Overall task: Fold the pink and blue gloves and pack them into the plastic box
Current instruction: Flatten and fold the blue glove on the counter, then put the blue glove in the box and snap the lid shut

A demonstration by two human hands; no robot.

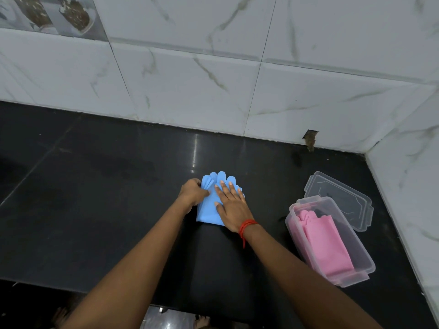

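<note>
The blue gloves lie stacked flat on the black counter, fingers pointing toward the wall. My right hand presses flat on top of them, fingers spread. My left hand pinches the gloves' left edge near the fingers. To the right stands the clear plastic box, open, with the folded pink gloves lying inside. Its clear lid rests behind it, leaning on the box's far end.
A white marble-tile wall runs along the back and the right side of the counter. A chipped hole shows at the wall's base. The counter's front edge is near the bottom of the view.
</note>
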